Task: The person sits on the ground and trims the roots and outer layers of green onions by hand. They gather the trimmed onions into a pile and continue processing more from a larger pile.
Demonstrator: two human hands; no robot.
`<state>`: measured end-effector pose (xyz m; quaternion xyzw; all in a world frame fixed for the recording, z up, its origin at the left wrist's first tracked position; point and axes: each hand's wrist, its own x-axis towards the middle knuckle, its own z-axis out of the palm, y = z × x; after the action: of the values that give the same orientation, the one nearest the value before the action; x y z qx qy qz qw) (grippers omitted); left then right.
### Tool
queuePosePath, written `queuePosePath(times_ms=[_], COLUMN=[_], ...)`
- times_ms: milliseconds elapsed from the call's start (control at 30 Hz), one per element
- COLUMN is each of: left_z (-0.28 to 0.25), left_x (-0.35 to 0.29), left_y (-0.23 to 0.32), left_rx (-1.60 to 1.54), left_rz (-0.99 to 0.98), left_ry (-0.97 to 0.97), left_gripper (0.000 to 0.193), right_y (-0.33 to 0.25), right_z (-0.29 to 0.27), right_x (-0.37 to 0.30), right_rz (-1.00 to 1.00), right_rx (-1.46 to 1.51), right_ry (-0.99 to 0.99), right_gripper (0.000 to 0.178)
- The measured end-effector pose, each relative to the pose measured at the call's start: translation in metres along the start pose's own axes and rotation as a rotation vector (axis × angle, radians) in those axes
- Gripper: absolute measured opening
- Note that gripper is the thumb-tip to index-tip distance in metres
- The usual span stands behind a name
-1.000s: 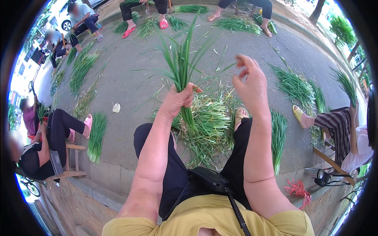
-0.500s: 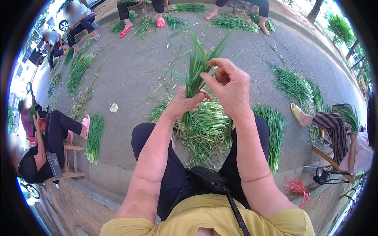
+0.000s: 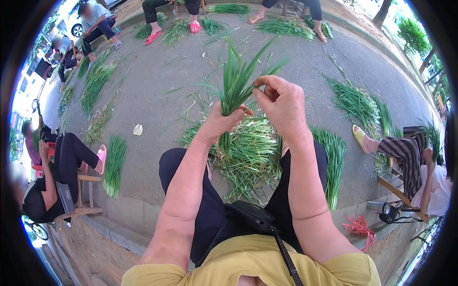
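Two bare forearms reach forward from the yellow sleeves, passing over a small black bag (image 3: 253, 218) in the lap and between dark-trousered knees. The left hand (image 3: 221, 125) is ahead of the body's middle, its back toward the left and its thumb laid across the front; the right hand (image 3: 285, 106) is a little higher and to the right, wrist bent inward, knuckles up and fingers curled. The bunch of green stalks (image 3: 234, 86) is slim and fresh-looking, with flat, dark green leaves fanning out at the top and a tight, straight lower part. It stands nearly upright in the air, clasped around its middle by the left fingers, with leaves spreading above the fist and stalk ends poking out below. The right thumb and forefinger pinch together on the leaves at the bunch's right edge, above the left thumb. Beneath, between the feet, lies a loose pile of stalks (image 3: 250, 155), pale and green mixed. Just beyond the right knee is a neat green bundle (image 3: 332, 159), and a similar left bundle (image 3: 114, 167) lies well off to the other side. Farther out, seated people work among more greens on the grey pavement (image 3: 162, 81).
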<state>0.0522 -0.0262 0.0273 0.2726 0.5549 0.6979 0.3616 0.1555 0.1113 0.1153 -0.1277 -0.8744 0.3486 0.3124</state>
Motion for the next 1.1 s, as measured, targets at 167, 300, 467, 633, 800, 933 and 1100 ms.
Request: queuePosePath(times_ms=[167,300,467,633,800,933,1100], left_z=[-0.005,-0.013,-0.004,-0.007,-0.008,-0.007,-0.012], left_x=[0.0,0.0,-0.001,-0.002,-0.006,-0.006,-0.005], left_y=[0.003,0.001,0.006,0.002,0.005,0.004,-0.003], left_rx=[-0.046,-0.034,-0.048,-0.041,-0.002,0.004,-0.013], left_rz=[0.025,0.043,-0.008,-0.031,-0.009,-0.022,-0.022], left_ry=[0.0,-0.067,-0.032,-0.047,-0.065,-0.046,-0.001], left_gripper=[0.048,0.05,0.054,0.051,0.059,0.061,0.059], right_y=[0.009,0.017,0.017,0.014,0.055,0.102,0.115], right_z=[-0.002,-0.001,0.006,-0.013,-0.037,-0.044,-0.047], right_x=[0.001,0.0,0.001,0.009,0.014,0.015,0.013], right_rz=[-0.105,-0.104,0.119,0.26,0.233,0.227,0.225], right_rx=[-0.132,-0.151,0.356,0.888,0.696,0.366,0.296], right_ry=[0.024,0.044,0.044,0.378,0.632,0.69,0.705], right_gripper=[0.011,0.01,0.011,0.016,0.016,0.013,0.016])
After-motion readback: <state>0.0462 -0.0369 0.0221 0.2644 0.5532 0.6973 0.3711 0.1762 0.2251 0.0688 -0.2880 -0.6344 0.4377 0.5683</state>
